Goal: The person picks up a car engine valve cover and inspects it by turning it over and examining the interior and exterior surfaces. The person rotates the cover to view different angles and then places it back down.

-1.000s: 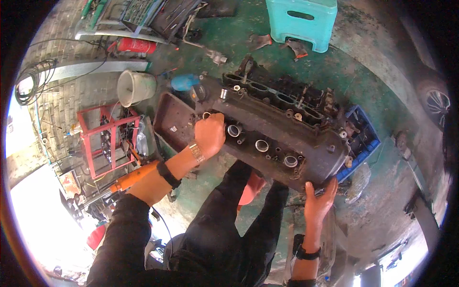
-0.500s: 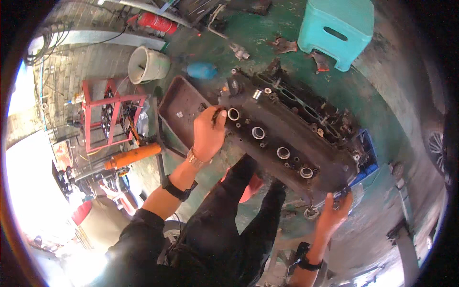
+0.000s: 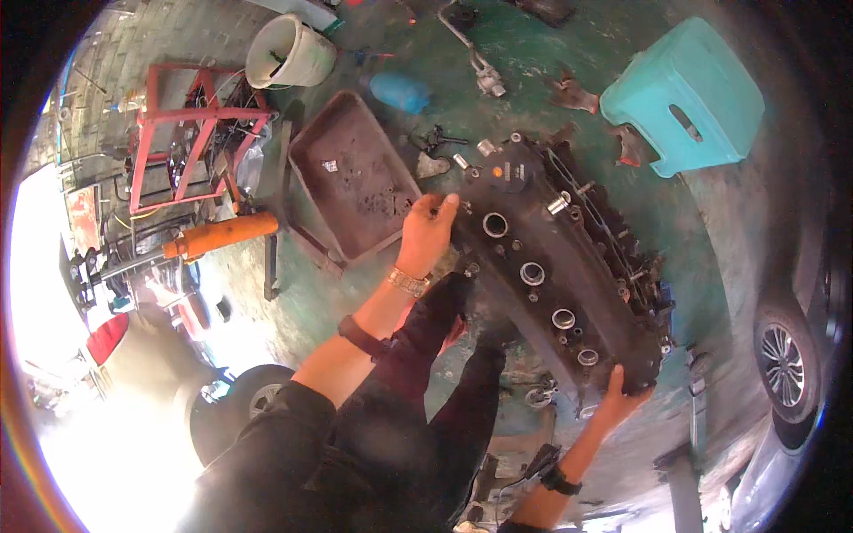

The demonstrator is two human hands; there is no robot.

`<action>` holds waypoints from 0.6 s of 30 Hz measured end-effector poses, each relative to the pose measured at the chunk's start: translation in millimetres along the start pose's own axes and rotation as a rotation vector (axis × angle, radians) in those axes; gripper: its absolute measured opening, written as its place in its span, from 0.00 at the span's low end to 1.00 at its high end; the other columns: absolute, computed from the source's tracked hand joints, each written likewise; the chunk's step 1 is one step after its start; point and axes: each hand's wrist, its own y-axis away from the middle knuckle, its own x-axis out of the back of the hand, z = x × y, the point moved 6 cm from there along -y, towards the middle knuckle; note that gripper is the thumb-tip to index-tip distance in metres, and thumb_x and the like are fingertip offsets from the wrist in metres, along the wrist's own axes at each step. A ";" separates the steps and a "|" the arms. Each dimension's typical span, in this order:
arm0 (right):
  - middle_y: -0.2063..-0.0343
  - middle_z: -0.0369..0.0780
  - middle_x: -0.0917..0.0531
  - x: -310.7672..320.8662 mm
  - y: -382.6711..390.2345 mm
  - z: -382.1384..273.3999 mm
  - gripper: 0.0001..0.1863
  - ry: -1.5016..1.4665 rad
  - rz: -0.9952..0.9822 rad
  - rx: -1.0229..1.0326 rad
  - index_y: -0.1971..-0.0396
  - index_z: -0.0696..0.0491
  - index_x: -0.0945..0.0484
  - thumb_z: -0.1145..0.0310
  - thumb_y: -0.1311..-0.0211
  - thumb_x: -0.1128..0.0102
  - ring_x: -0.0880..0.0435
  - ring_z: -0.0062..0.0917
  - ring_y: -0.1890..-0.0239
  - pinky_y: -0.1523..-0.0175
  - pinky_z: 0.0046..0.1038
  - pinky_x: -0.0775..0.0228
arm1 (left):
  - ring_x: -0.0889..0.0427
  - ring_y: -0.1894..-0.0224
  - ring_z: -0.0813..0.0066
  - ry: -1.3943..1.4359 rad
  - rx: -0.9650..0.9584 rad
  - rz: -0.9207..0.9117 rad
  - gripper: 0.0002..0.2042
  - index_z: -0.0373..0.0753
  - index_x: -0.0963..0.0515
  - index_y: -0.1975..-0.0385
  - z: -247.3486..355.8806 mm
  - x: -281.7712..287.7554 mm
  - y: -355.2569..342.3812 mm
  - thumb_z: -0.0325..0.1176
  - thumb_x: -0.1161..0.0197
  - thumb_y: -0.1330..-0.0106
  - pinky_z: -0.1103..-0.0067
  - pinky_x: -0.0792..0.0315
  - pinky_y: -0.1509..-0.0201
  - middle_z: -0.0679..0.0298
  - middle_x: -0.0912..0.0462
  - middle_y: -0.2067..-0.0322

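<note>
A dark, grimy engine valve cover (image 3: 555, 258), with a row of several round ringed holes and a black oil cap (image 3: 508, 174), lies over the engine part (image 3: 591, 191) in front of me. My left hand (image 3: 429, 233) is closed at the cover's left end, thumb against its edge; its curled fingertips are partly hidden. At the near right end, my right hand (image 3: 622, 400) grips the cover's corner, with the thumb up over the top and the other fingers below. A shiny metal fitting (image 3: 559, 203) stands out on the cover's far side.
Left of the cover lies a brown metal tray (image 3: 306, 151) with small debris. Behind are a blue bottle (image 3: 400, 91), a pale bucket (image 3: 293, 53) and a turquoise stool (image 3: 689, 102). A red metal frame (image 3: 200, 115) and an orange jack (image 3: 222, 235) are at left, a car wheel (image 3: 784, 360) at right.
The view has shifted, and the cover appears steeper in the picture. My left hand now meets the cover's left edge. My right thumb has come up over the near right corner.
</note>
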 end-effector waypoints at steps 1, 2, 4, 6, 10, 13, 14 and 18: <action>0.38 0.53 0.35 -0.6 1.1 3.3 0.51 -0.021 -0.001 -0.025 0.33 0.62 0.48 0.58 0.51 0.26 0.30 0.40 0.40 0.38 0.36 0.33 | 0.22 0.66 0.65 -0.038 0.007 -0.056 0.23 0.26 0.23 0.62 0.5 -3.7 -0.7 0.46 0.37 0.37 0.73 0.29 0.62 0.50 0.20 0.69; 0.38 0.52 0.35 -0.2 2.4 6.3 0.52 -0.023 0.007 -0.042 0.32 0.62 0.49 0.59 0.52 0.25 0.30 0.39 0.40 0.38 0.35 0.33 | 0.21 0.66 0.62 -0.026 0.006 -0.041 0.23 0.26 0.22 0.63 1.8 -3.1 -1.7 0.47 0.37 0.37 0.72 0.28 0.61 0.48 0.20 0.68; 0.38 0.52 0.35 -1.8 5.7 8.9 0.52 0.011 -0.024 -0.005 0.32 0.61 0.50 0.62 0.53 0.26 0.30 0.39 0.40 0.38 0.35 0.33 | 0.20 0.65 0.57 -0.083 0.114 -0.038 0.22 0.26 0.22 0.65 -3.5 -6.2 2.0 0.46 0.37 0.38 0.69 0.28 0.60 0.46 0.21 0.67; 0.38 0.52 0.36 -3.4 10.6 12.8 0.52 0.011 -0.038 0.027 0.32 0.61 0.51 0.65 0.53 0.26 0.30 0.39 0.40 0.37 0.35 0.34 | 0.21 0.62 0.49 -0.126 0.072 0.033 0.22 0.26 0.23 0.65 -4.7 -7.7 6.4 0.46 0.35 0.40 0.66 0.28 0.57 0.43 0.21 0.64; 0.38 0.52 0.35 -8.2 19.2 18.0 0.50 -0.076 -0.054 0.020 0.31 0.60 0.51 0.67 0.51 0.28 0.30 0.39 0.41 0.38 0.36 0.33 | 0.21 0.61 0.53 -0.305 -0.123 0.156 0.26 0.24 0.25 0.62 -17.3 -11.5 9.2 0.48 0.33 0.41 0.68 0.28 0.55 0.44 0.21 0.64; 0.40 0.52 0.34 0.5 13.8 11.3 0.48 -0.042 -0.024 0.016 0.32 0.61 0.51 0.63 0.46 0.31 0.29 0.39 0.41 0.38 0.36 0.33 | 0.21 0.61 0.60 -0.033 0.268 0.023 0.29 0.24 0.26 0.60 -54.1 -23.9 10.0 0.50 0.33 0.42 0.70 0.27 0.55 0.49 0.21 0.63; 0.40 0.52 0.33 4.2 9.4 6.1 0.47 -0.004 0.001 0.050 0.32 0.61 0.50 0.61 0.44 0.32 0.29 0.39 0.41 0.38 0.36 0.32 | 0.21 0.62 0.63 0.124 0.429 -0.022 0.27 0.24 0.26 0.61 -62.5 -29.5 12.9 0.49 0.33 0.41 0.72 0.27 0.57 0.51 0.21 0.64; 0.45 0.50 0.27 15.0 -20.8 1.8 0.40 -0.041 0.054 -0.042 0.36 0.64 0.41 0.51 0.39 0.37 0.26 0.36 0.46 0.42 0.33 0.32 | 0.21 0.68 0.72 0.461 0.561 0.029 0.22 0.26 0.23 0.66 -46.5 -31.7 18.7 0.46 0.33 0.39 0.76 0.27 0.67 0.57 0.20 0.69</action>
